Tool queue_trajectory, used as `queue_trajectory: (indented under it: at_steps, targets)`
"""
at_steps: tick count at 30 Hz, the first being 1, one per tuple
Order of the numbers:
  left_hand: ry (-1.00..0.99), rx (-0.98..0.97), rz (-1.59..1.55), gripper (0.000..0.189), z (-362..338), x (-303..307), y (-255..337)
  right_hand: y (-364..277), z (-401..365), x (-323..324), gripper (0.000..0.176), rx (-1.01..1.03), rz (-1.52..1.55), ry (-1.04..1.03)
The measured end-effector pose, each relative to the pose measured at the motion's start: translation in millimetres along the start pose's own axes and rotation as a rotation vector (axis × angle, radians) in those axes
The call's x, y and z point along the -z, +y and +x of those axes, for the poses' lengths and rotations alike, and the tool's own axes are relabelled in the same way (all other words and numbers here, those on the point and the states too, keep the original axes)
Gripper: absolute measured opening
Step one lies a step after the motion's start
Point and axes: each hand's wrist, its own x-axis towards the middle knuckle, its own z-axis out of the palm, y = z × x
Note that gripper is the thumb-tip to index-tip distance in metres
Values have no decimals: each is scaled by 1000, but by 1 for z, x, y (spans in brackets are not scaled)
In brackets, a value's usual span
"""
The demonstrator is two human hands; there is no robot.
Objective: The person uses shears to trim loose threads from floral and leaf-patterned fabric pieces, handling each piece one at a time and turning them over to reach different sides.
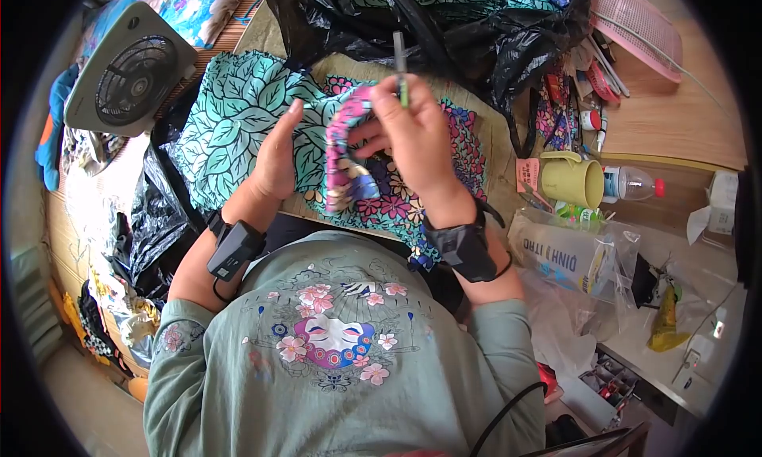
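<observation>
My right hand point(417, 136) is raised over the table, its fingers closed round a small cutting tool point(401, 60) with a metal tip pointing up. A pink floral fabric strip point(340, 144) hangs in a curve at its fingertips. To the left, my left hand point(276, 151) has its thumb pointing up and holds nothing that shows; its other fingers are partly hidden. Teal leaf-print fabric point(238, 124) lies beneath and beside my left hand. Under my right hand spreads dark flower-print fabric point(464, 144).
A black plastic bag point(317, 28) with more printed fabric lies at the back. A grey fan point(131, 80) stands at the left. On the right are a yellow mug point(567, 181), a clear bottle point(635, 183), a pink basket point(635, 28) and a clear plastic bag point(567, 251).
</observation>
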Motion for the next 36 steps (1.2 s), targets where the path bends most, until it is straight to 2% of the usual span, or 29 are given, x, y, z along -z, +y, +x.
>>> queue_trajectory:
  at_steps: [2,3,6,7,10,14,19,22,30,36]
  targets:
    - [-100,-62,-63,49,0,4,1,1,-1,-9,15,-108,63,-133]
    - [-98,-63,-64,49,-1,6,0,2,-1,-8,15,-110,63,-134]
    - [80,39,-9,42,-6,3,-2,3,-3,5,14,-110,-65,-182]
    - [82,38,-10,42,-6,3,-3,3,-5,14,14,-111,-65,-184]
    - [133,70,258,34,-1,12,-4,8,-13,42,19,65,-533,-45]
    - [132,87,124,24,1,13,-2,14,-34,70,30,160,-699,-48]
    - [154,73,122,25,0,11,0,21,-59,87,36,107,-749,-53]
    - [156,67,124,25,0,10,1,14,-64,90,37,180,-1113,-104]
    - [166,63,162,30,1,12,-1,7,-63,81,36,190,-1080,-124]
    - [147,74,132,26,0,11,0,7,-61,79,34,165,-1122,-131]
